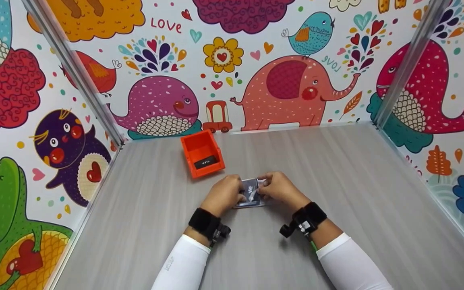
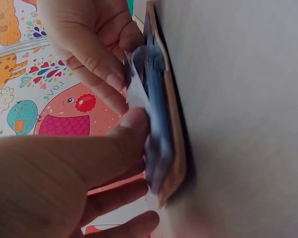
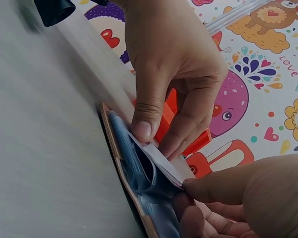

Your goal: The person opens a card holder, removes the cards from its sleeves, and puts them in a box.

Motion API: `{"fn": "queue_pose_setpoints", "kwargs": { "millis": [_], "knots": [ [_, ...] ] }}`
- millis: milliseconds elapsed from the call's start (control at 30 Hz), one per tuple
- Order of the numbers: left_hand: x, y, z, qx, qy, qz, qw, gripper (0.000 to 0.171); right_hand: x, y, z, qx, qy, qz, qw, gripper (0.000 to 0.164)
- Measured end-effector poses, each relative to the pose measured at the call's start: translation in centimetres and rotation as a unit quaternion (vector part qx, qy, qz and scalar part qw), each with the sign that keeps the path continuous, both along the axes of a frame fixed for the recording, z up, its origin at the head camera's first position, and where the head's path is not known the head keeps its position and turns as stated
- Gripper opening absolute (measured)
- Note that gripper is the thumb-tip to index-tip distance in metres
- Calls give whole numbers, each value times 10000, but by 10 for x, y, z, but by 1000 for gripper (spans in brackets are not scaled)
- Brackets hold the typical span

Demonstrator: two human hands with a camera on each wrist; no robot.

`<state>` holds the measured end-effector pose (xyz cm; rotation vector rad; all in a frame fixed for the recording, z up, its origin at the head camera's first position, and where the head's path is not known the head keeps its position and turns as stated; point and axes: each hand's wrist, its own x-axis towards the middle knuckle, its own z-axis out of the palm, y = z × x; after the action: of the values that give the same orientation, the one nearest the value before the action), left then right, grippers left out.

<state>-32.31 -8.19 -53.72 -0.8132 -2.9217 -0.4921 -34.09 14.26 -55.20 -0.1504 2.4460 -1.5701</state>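
Observation:
A card holder with a tan cover and a stack of clear bluish sleeves lies spread on the table between both hands. In the head view, a dark card with white lettering shows on its top. My left hand holds the holder's left side, its thumb pressing the upper sleeve and the pale card edge. My right hand pinches near the other end of that white-edged card, thumb and fingers at the sleeve opening. How deep the card sits in the sleeve is hidden by the fingers.
An orange open bin stands beyond the left hand, with a black card with white lettering lying inside. The grey wood-grain table meets printed walls at the back and sides. Black straps with small cameras sit on both wrists.

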Motion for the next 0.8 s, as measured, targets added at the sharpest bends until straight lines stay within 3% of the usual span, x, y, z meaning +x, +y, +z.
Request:
{"fn": "queue_pose_setpoints", "kwargs": {
  "millis": [267,633,800],
  "knots": [
    [1,1,0,-2,22,-9,10000,16,0,3,3,-273,-211,-155,9993,53],
    [3,2,1,49,-74,115,9999,16,2,-4,-1,-865,-712,-425,9928,26],
    [4,2,2,30,-56,135,9999,17,1,-8,-2,-894,-780,-505,9917,22]
  ]
}}
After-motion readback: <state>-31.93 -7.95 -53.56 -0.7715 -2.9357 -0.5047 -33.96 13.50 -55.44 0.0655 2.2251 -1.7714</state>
